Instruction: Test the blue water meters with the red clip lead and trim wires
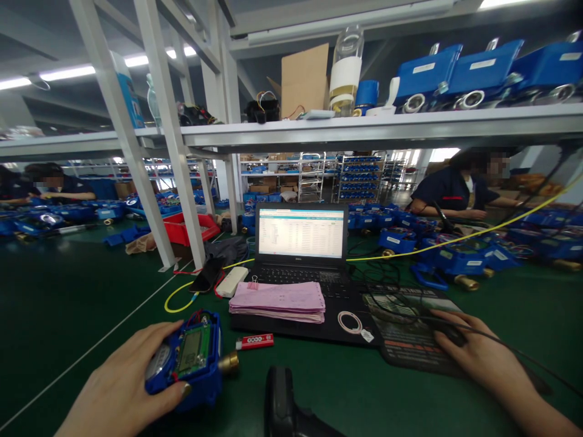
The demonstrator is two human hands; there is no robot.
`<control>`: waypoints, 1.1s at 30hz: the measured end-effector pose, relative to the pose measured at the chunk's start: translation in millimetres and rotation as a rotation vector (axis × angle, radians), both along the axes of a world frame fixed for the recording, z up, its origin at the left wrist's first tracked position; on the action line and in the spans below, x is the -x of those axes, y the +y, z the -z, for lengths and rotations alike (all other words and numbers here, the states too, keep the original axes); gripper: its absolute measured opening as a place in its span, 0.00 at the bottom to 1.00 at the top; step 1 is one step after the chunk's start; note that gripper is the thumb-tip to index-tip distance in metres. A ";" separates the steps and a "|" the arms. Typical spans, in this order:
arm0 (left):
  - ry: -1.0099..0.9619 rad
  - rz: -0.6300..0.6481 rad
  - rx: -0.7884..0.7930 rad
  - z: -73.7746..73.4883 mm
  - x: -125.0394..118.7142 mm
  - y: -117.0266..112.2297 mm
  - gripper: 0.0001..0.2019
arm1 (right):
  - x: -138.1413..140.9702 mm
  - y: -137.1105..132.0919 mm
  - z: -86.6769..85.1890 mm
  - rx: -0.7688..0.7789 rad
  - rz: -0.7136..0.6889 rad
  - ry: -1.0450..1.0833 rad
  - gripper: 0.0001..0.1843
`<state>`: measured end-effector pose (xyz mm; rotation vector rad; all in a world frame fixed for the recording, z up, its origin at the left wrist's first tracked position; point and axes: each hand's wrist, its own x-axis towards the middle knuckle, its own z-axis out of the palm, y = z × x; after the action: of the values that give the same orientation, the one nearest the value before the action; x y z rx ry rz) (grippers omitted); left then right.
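Note:
My left hand is wrapped round a blue water meter with an exposed green circuit board and a brass fitting, resting on the green table at the lower left. My right hand lies curled over a black computer mouse on a dark mouse pad at the lower right. Between them stands an open black laptop with a spreadsheet on its screen. A stack of pink paper forms lies on its keyboard.
A black handheld scanner stands at the bottom centre. A red lighter, a white ring, a phone and a yellow cable lie nearby. Several blue meters fill the right side. Two other people sit at the far left and right.

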<state>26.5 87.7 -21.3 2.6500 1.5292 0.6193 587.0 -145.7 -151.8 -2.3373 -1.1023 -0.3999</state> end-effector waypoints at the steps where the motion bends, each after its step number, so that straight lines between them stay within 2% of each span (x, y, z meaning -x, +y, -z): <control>1: 0.004 0.002 -0.003 0.4 0.2 0.3 0.33 | 0.0 0.0 0.0 0.002 -0.002 -0.002 0.28; 9: -0.019 0.037 -0.048 2.2 -0.3 -0.5 0.30 | 4.9 0.9 -6.1 0.034 0.001 0.015 0.30; 14: -0.030 0.066 -0.066 -0.2 -1.0 -2.6 0.29 | 14.9 1.5 -19.4 0.080 0.018 0.005 0.33; 18: 0.017 0.122 -0.020 -7.7 -0.3 -2.6 0.30 | 37.5 5.5 -36.2 0.109 0.028 -0.050 0.35; 21: 0.055 0.211 0.030 -17.4 -2.0 -5.4 0.31 | 60.0 10.2 -46.8 0.175 -0.008 -0.018 0.29; 26: 0.057 0.253 0.085 -26.0 -5.6 -9.1 0.33 | 93.1 15.0 -66.5 0.227 -0.046 0.211 0.23; 28: 0.049 0.260 0.093 -25.9 -5.3 -9.2 0.33 | 112.4 16.5 -77.7 0.208 -0.125 0.357 0.23; 30: 0.041 0.274 0.100 -25.5 -4.4 -8.7 0.33 | 142.2 18.6 -88.6 0.205 -0.327 0.442 0.25; 33: 0.030 0.305 0.112 -25.4 -2.5 -6.7 0.33 | 203.4 23.8 -97.7 0.266 -0.622 0.439 0.24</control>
<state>29.0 80.9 4.1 2.7352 1.0933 0.4613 383.5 -121.9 -54.1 -1.9932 -1.6233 0.4876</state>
